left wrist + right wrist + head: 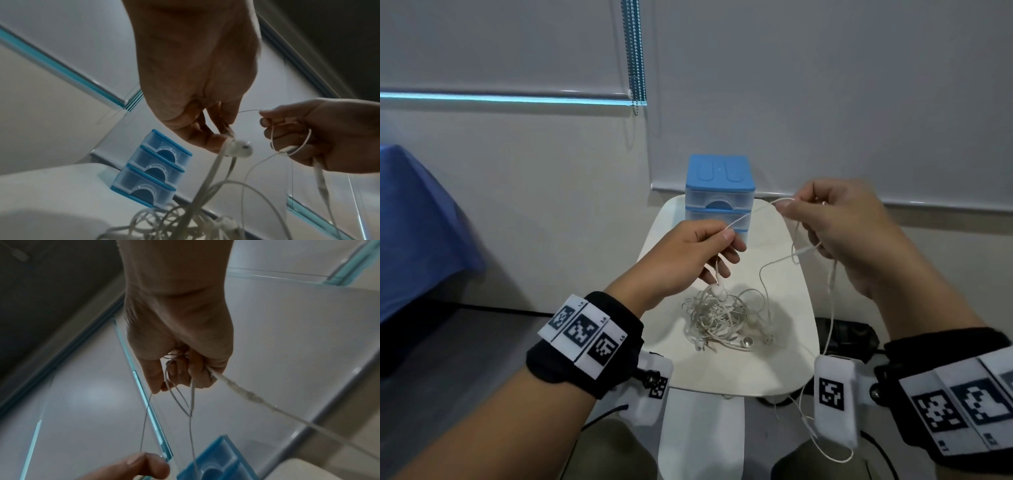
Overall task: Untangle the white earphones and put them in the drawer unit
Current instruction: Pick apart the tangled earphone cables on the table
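Here the white earphones (pixel 717 317) are thin, off-white cord, most of it a loose knotted heap of loops lying on the white table (pixel 787 359) in front of the drawer unit (pixel 719 202). Two earbuds with silvery faces lie at the near edge of the heap. One strand runs up out of the heap and is stretched nearly taut between both hands, above the table. The left hand (pixel 688 257) pinches that strand between thumb and forefinger, its other fingers curled under; the left wrist view shows an earbud (pixel 240 150) hanging just below those fingertips, with cords dropping from it to the heap. The right hand (pixel 839 226) pinches the other end of the strand at thumb and forefinger, and more cord loops through its lower curled fingers. From there a long length hangs down past the table's right edge, ending in a slack loop near the person's knee. The drawer unit is clear plastic with blue trim, three drawers stacked, all pushed in, standing at the table's far edge.
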`<state>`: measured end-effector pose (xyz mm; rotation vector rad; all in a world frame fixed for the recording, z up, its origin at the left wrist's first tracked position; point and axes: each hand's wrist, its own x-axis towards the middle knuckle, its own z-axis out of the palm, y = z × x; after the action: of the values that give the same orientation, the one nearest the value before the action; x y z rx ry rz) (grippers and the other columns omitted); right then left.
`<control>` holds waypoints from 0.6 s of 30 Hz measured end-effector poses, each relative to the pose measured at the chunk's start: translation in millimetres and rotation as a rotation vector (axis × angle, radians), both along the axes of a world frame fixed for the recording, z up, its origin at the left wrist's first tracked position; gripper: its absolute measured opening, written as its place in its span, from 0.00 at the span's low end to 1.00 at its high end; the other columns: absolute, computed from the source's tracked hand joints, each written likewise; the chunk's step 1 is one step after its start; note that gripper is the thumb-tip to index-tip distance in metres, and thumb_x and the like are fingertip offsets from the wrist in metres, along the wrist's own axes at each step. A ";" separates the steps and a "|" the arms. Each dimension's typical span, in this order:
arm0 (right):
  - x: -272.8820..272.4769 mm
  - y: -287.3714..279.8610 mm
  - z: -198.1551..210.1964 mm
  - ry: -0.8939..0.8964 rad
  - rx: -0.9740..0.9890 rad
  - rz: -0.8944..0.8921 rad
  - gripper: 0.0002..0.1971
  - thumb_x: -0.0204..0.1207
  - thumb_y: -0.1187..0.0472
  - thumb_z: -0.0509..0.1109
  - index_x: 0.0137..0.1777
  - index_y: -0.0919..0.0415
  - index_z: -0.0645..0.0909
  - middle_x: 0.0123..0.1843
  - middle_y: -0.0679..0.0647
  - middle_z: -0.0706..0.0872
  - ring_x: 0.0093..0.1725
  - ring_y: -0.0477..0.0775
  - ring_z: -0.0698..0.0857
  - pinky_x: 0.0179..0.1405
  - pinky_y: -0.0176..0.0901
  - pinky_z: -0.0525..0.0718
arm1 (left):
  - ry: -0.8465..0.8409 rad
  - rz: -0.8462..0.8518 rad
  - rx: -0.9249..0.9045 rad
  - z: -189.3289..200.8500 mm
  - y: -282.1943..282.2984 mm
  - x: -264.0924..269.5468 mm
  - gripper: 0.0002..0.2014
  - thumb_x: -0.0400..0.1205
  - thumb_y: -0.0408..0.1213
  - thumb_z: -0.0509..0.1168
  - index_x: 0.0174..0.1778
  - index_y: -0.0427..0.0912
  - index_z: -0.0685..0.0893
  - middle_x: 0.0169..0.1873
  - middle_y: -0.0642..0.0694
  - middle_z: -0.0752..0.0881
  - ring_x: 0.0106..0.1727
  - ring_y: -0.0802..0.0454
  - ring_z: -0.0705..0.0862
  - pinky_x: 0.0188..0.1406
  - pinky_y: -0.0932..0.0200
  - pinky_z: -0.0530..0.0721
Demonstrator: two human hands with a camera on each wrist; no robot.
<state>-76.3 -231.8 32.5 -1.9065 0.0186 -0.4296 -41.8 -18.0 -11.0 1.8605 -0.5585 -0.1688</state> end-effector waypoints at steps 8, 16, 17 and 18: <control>-16.5 12.5 25.7 -0.185 -0.228 -0.031 0.13 0.73 0.54 0.83 0.37 0.60 0.85 0.26 0.46 0.71 0.24 0.43 0.65 0.21 0.34 0.65 | -0.064 -0.018 0.097 6.0 -4.8 1.4 0.15 0.94 0.45 0.57 0.54 0.48 0.89 0.49 0.46 0.92 0.42 0.56 0.86 0.43 0.61 0.80; -17.2 12.7 31.3 -0.255 -0.329 -0.083 0.10 0.73 0.56 0.83 0.36 0.56 0.85 0.24 0.45 0.70 0.25 0.46 0.67 0.28 0.41 0.66 | -0.082 0.133 0.122 -1.6 -5.0 4.4 0.15 0.93 0.41 0.59 0.48 0.41 0.89 0.38 0.42 0.88 0.36 0.46 0.92 0.41 0.56 0.86; -15.4 13.3 28.9 -0.235 -0.346 -0.086 0.10 0.74 0.56 0.82 0.36 0.56 0.85 0.24 0.46 0.71 0.26 0.47 0.68 0.29 0.42 0.66 | -0.052 0.140 0.088 -1.5 -4.3 5.0 0.15 0.93 0.40 0.59 0.49 0.40 0.89 0.38 0.42 0.87 0.38 0.42 0.93 0.40 0.55 0.88; -13.4 13.9 25.4 -0.204 -0.367 -0.084 0.10 0.74 0.55 0.82 0.36 0.56 0.85 0.25 0.47 0.73 0.27 0.47 0.69 0.29 0.42 0.66 | -0.024 0.144 0.058 -1.2 -3.8 4.8 0.15 0.93 0.40 0.59 0.49 0.40 0.89 0.38 0.43 0.87 0.38 0.39 0.93 0.39 0.54 0.88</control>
<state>-89.7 -218.0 57.8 -2.2169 -0.1229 -0.7233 -37.0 -21.8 -12.2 1.9537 -0.4380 -0.0678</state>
